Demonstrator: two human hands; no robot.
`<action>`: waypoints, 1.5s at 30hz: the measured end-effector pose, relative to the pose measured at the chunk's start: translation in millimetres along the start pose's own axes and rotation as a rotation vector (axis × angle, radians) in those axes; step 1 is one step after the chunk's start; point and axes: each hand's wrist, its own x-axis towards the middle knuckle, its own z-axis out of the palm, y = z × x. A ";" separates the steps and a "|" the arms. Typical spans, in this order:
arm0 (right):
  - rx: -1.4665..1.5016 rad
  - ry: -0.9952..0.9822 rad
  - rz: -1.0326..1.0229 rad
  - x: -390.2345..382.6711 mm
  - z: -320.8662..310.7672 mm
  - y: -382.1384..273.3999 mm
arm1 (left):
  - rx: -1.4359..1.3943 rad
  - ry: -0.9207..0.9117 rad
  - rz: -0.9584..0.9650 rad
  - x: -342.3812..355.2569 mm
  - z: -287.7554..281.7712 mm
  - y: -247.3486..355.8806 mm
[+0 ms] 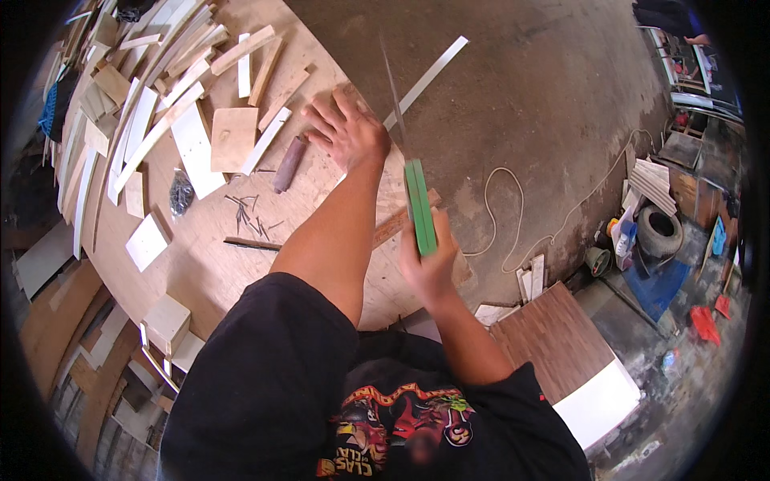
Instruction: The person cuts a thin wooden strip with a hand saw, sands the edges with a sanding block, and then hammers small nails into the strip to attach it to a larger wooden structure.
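My right hand [429,268] held a closed grip on the green handle of a handsaw [419,204], its blade rising over the bench [208,264] edge. My left hand [349,132] lay flat, fingers spread, on the wood beside the blade; nails [247,212] lay near

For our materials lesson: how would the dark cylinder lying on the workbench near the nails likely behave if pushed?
The dark cylinder looks round, so it would probably roll sideways. It seems stiff and unlikely to bend. The nails and wood offcuts close by might stop it.
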 end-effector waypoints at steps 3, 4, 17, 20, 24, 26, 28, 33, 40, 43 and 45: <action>0.000 0.022 -0.114 -18.8 -2.1 3.2 | -0.013 0.010 -0.015 3.9 -4.0 -1.5; -0.008 0.039 -0.171 -23.8 -2.8 4.3 | -0.016 0.016 -0.014 4.5 -3.4 -0.4; 0.070 0.058 0.019 -17.3 5.9 0.0 | -0.003 0.004 0.006 -2.9 -3.0 2.1; 0.084 0.065 0.009 -16.4 8.6 0.0 | 0.007 -0.020 -0.005 -3.5 -8.4 1.3; 0.079 0.019 0.061 16.7 11.6 -0.9 | -0.007 0.002 -0.005 -0.9 -5.3 0.8; 0.079 0.073 -0.079 -24.7 3.4 0.2 | -0.030 0.022 -0.001 -1.7 -1.6 -1.8; 0.063 0.053 -0.024 -12.2 8.6 6.2 | -0.019 0.021 0.011 3.5 -3.0 -0.5; 0.065 0.087 -0.060 -18.6 9.3 2.4 | 0.001 0.065 0.005 2.7 6.6 -0.9; 0.033 0.069 0.003 19.2 12.3 10.3 | -0.026 0.016 0.012 -3.1 -3.1 -0.9; 0.016 0.135 -0.170 -12.4 11.0 9.1 | -0.035 0.059 0.016 5.2 -3.9 2.4; 0.014 0.067 0.024 30.8 15.7 12.7 | -0.013 0.045 0.023 -1.9 -2.6 1.8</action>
